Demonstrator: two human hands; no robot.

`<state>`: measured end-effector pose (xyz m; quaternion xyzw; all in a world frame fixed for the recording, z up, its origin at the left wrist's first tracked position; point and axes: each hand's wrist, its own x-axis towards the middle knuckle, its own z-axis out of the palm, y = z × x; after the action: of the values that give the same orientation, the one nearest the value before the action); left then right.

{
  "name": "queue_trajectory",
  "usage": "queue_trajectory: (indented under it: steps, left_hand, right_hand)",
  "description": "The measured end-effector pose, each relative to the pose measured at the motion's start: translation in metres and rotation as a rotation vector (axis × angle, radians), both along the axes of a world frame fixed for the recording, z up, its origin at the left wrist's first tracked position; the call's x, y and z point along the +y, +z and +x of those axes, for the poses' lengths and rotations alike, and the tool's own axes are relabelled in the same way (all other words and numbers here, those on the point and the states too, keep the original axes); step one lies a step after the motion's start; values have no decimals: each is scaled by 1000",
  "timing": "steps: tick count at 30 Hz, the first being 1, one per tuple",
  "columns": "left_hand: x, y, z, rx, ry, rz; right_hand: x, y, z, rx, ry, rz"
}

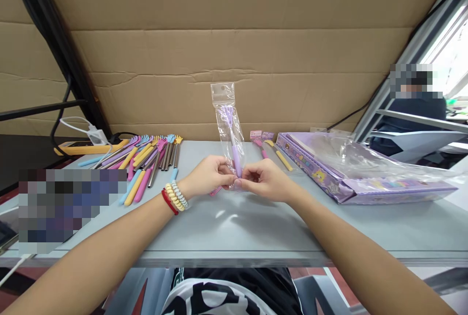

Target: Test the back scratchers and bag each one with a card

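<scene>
Upright over the table's middle stands a purple back scratcher (pixel 236 156) inside a clear plastic bag (pixel 224 95) with a hang hole at its top. My left hand (pixel 212 174) pinches the bag's lower left side. From the right, my right hand (pixel 268 178) is closed on the bag around the handle's lower end. A bit of pink (pixel 215 191) shows under my left hand, mostly hidden. Behind my right hand lie a pink back scratcher (pixel 260 147) and a yellow one (pixel 281 156), with printed cards near their heads.
Left of my hands is a pile of back scratchers (pixel 146 156) in several colours, with claw heads and metal rods. A purple printed box (pixel 329 183) with clear bags (pixel 369 156) on it lies at right. Cardboard (pixel 256 51) stands behind the table. A person (pixel 417 105) sits beyond, at right.
</scene>
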<state>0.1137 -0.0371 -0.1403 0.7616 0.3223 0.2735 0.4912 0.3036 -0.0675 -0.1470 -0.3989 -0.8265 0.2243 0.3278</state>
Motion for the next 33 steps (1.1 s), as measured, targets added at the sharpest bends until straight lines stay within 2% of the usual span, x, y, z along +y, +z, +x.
queue_trajectory:
  steps: [4, 7, 14, 20, 28, 33]
  left_hand:
    - [-1, -2, 2, 37, -17, 51]
    - [-1, -2, 3, 33, -44, 35]
    - [-7, 2, 6, -105, -51, -188]
    - [-6, 1, 7, -151, -62, -247]
    - [-6, 3, 6, -83, -83, -216]
    - [-8, 6, 5, -22, -107, -148]
  right_hand:
    - [2, -3, -1, -81, -48, 106]
    - [4, -4, 0, -120, -101, 163]
    - [4, -2, 0, -238, -245, 283]
    - [2, -1, -1, -208, -250, 269]
    - [2, 1, 5, -134, -205, 219]
    - [1, 2, 8, -108, -201, 302]
